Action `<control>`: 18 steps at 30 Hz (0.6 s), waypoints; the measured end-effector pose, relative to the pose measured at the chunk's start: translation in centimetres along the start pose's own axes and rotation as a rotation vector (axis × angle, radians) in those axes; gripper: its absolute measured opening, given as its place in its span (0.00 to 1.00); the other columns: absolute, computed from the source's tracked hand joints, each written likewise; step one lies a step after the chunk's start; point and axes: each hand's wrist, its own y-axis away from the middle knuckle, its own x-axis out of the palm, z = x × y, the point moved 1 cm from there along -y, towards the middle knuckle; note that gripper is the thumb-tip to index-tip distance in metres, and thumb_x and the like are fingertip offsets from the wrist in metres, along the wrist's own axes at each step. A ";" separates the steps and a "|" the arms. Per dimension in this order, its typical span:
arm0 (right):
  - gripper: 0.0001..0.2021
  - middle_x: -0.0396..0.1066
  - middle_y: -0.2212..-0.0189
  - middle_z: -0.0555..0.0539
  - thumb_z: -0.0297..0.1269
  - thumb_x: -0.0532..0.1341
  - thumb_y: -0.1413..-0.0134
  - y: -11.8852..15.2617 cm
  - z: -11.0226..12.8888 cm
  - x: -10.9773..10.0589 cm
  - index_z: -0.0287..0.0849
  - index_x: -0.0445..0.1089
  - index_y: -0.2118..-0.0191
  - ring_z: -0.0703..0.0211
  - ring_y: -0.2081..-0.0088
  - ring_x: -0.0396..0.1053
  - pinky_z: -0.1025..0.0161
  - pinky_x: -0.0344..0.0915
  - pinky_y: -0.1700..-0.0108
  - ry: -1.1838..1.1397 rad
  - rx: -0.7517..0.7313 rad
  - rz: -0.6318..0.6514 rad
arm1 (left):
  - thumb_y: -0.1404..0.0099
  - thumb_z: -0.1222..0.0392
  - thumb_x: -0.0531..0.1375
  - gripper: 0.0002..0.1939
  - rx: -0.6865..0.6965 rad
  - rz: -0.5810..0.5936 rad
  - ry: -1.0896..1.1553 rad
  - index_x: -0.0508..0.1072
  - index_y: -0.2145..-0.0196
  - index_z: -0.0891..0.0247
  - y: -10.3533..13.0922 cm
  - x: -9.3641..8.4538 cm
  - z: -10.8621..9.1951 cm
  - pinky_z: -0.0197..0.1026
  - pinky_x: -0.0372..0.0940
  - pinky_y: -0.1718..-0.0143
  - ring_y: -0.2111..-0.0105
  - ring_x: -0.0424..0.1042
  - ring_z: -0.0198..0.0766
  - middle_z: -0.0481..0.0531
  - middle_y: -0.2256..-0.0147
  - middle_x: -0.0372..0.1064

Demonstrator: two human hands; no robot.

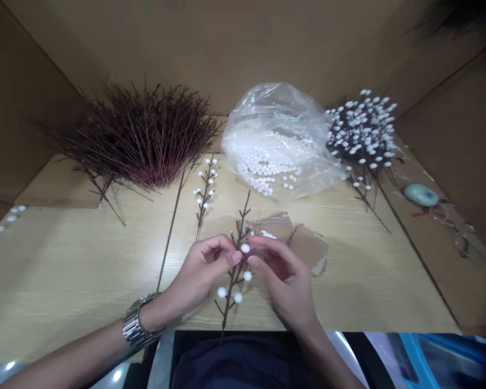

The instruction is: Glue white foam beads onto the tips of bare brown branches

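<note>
A dark brown artificial twig point(229, 292) with several white balls on its side shoots stands nearly upright in the view, between my hands. My left hand point(204, 267), with a metal watch point(137, 323) on its wrist, pinches the twig's middle between thumb and forefinger. My right hand point(289, 273) curls in from the other side, its thumb and forefinger tips around a white ball point(245, 248) close to the stem. More balls, such as a lower white ball point(222, 292), sit below the fingers. The fingertips partly hide the stem.
Behind lie a bundle of bare twigs point(146, 135), a clear plastic bag point(283, 113) of white balls and a bunch of ball-tipped twigs point(362, 132). One ball-tipped twig point(205, 194) lies nearer. Torn cardboard point(308, 248), a pale green oval object point(420, 195) and scissors point(465, 235) are rightward.
</note>
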 end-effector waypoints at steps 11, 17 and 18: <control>0.06 0.81 0.62 0.47 0.35 0.67 0.41 -0.5 0.5 -0.6 0.49 0.81 0.59 0.57 0.60 0.78 0.61 0.75 0.58 0.143 -0.101 -0.030 | 0.38 0.58 0.69 0.11 -0.076 -0.016 0.090 0.75 0.74 0.63 -0.3 0.5 0.5 0.39 0.61 0.62 0.68 0.66 0.37 0.47 0.72 0.69; 0.05 0.82 0.64 0.48 0.38 0.68 0.42 -0.6 0.6 -0.6 0.48 0.81 0.62 0.58 0.62 0.79 0.62 0.75 0.59 0.068 -0.014 0.009 | 0.39 0.59 0.70 0.12 -0.087 0.002 0.099 0.74 0.75 0.63 -0.1 0.8 0.1 0.38 0.60 0.61 0.67 0.65 0.38 0.47 0.72 0.69; 0.04 0.82 0.65 0.49 0.38 0.68 0.42 -0.6 0.6 -0.6 0.48 0.81 0.62 0.59 0.63 0.79 0.63 0.75 0.60 0.052 0.007 0.016 | 0.39 0.59 0.70 0.12 -0.092 0.005 0.101 0.74 0.75 0.63 0.0 0.8 0.1 0.38 0.60 0.61 0.67 0.65 0.37 0.47 0.72 0.69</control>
